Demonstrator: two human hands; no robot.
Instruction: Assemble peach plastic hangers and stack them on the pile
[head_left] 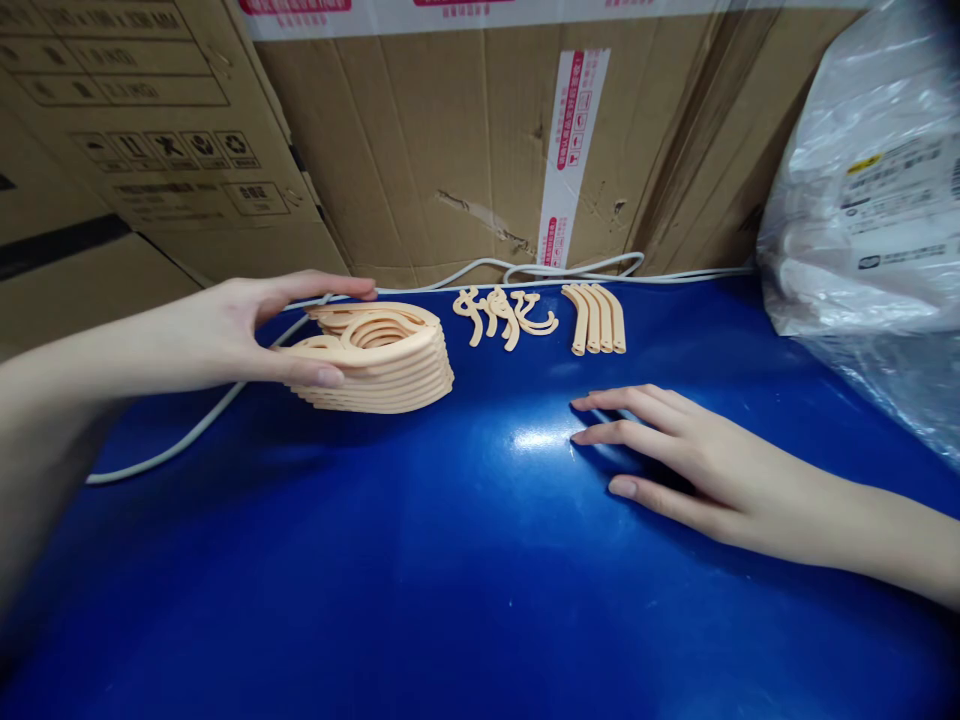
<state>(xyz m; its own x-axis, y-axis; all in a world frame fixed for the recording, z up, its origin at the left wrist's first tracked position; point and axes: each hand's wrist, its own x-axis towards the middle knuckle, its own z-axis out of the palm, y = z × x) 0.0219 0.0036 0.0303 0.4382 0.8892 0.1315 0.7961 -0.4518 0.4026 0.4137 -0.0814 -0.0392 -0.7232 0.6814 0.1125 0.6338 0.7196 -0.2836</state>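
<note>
At the left, my left hand (240, 325) spans one end of a neat stack of beige curved pieces (390, 385), which have rounded openings and look like plastic hanger parts. Its thumb lies along the near side and a finger reaches over the far side; the other fingers are hidden. Just right of the stack, several small beige hooks (512, 318) lie in a loose group. Beyond them, several curved beige arms (598, 320) are lined up side by side. My right hand (690, 455) hovers or rests low over the blue surface, fingers spread, holding nothing.
The work surface (420, 580) is glossy blue. Cardboard boxes (420, 140) wall off the back and left. A white cable (202, 430) runs along the back edge and loops down at the left. Clear plastic packaging (862, 220) bulges at the right.
</note>
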